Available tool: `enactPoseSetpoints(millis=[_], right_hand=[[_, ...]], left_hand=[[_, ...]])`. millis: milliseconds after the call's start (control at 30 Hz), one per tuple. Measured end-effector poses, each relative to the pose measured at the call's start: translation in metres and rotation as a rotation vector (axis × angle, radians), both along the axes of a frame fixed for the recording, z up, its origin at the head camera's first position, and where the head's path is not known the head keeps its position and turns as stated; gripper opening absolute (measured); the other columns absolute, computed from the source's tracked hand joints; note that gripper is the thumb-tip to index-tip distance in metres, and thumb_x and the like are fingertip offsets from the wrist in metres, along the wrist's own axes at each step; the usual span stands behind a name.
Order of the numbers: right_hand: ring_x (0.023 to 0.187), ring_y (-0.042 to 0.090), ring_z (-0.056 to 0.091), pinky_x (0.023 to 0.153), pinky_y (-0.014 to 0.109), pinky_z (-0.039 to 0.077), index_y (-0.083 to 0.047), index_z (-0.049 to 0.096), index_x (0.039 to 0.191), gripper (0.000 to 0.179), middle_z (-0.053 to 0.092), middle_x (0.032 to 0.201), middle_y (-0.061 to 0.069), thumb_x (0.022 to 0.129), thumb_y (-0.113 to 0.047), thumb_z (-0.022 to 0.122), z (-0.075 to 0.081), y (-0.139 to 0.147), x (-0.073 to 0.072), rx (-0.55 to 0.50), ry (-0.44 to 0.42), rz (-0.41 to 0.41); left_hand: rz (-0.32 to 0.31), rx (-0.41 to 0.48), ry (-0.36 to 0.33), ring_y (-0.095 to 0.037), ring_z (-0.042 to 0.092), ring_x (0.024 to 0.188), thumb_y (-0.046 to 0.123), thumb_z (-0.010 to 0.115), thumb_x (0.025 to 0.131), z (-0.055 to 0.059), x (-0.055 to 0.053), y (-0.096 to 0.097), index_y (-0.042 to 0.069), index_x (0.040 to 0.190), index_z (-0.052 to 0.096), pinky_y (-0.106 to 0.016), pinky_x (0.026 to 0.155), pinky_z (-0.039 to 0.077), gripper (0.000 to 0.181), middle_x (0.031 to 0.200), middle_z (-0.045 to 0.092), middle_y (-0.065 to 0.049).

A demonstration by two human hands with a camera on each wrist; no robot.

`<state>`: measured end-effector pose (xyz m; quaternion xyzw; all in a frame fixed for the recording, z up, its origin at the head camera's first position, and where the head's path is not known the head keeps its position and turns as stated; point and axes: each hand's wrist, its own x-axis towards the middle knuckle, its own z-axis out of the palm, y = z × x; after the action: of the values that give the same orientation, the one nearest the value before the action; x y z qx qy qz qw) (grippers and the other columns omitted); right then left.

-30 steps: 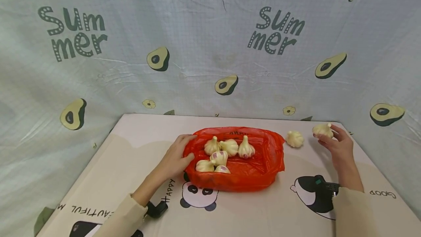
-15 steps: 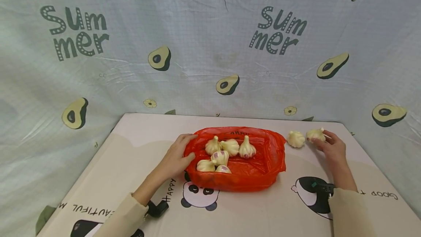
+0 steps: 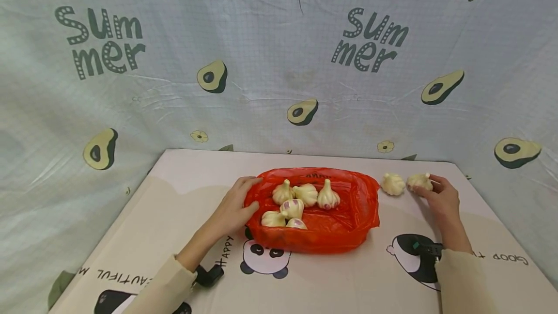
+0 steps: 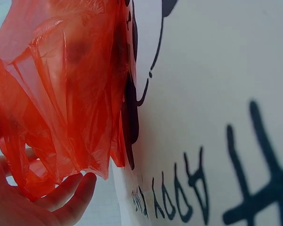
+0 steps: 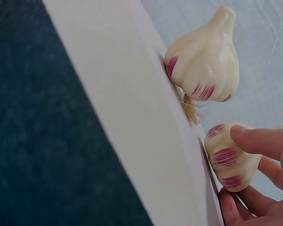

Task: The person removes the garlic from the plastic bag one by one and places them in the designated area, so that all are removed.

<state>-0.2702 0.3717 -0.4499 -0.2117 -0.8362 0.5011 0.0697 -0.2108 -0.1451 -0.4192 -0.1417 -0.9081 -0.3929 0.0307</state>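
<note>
In the head view a red plastic bag (image 3: pixel 314 243) lies spread like an open tray, with several garlic bulbs (image 3: pixel 329 195) inside. My left hand (image 3: pixel 237 203) grips its left end; the left wrist view shows the fingers around the crinkled red plastic (image 4: pixel 61 94). Off to the right of the bag, my right hand (image 3: pixel 442 201) holds a garlic bulb (image 5: pixel 228 160) down at the table, thumb on one side and fingers on the other. Just left of that bulb stands another garlic bulb (image 3: pixel 393 184), its stem and dry roots visible in the right wrist view.
The white table (image 3: pixel 340 282) carries printed pandas and lettering. Behind it hangs a pale cloth (image 3: pixel 253 33) with avocado prints, close to the table's far edge. A dark wrist device (image 3: pixel 209 276) is under the left forearm.
My right hand has moved left and lowered its garlic bulb to the table, closer to the other loose bulb. The left hand and the red bag have stayed in place.
</note>
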Motion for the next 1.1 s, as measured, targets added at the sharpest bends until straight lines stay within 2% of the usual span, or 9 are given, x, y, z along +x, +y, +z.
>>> enactPoseSetpoints(millis=[400, 633, 1100], right_hand=[[0.148, 0.051, 0.033, 0.123, 0.063, 0.031, 0.003, 0.023, 0.161, 0.076, 0.028, 0.162, 0.036, 0.101, -0.026, 0.061, -0.0009, 0.0014, -0.0006, 0.074, -0.005, 0.092], [0.149, 0.051, 0.032, 0.124, 0.063, 0.029, 0.001, 0.023, 0.161, 0.08, 0.027, 0.164, 0.034, 0.1, -0.029, 0.064, -0.002, 0.0026, 0.0002, 0.066, 0.006, 0.069], [0.15, 0.051, 0.033, 0.122, 0.063, 0.032, 0.001, 0.02, 0.162, 0.081, 0.027, 0.164, 0.033, 0.099, -0.023, 0.065, -0.0001, 0.0053, -0.0007, 0.063, 0.013, 0.053]], left_hand=[[0.013, -0.013, -0.006, -0.035, 0.05, 0.14, 0.011, 0.063, 0.095, -0.0021, 0.0015, -0.001, 0.012, 0.151, 0.05, -0.057, 0.107, 0.053, 0.058, 0.155, 0.046, -0.012], [0.007, -0.014, 0.007, -0.035, 0.05, 0.14, 0.012, 0.062, 0.095, -0.002, -0.0005, -0.0005, 0.012, 0.151, 0.049, -0.057, 0.107, 0.053, 0.057, 0.155, 0.045, -0.012], [-0.011, -0.017, 0.026, -0.035, 0.051, 0.139, 0.011, 0.062, 0.094, -0.0021, -0.0025, -0.0007, 0.012, 0.15, 0.05, -0.058, 0.109, 0.051, 0.058, 0.153, 0.047, -0.013]])
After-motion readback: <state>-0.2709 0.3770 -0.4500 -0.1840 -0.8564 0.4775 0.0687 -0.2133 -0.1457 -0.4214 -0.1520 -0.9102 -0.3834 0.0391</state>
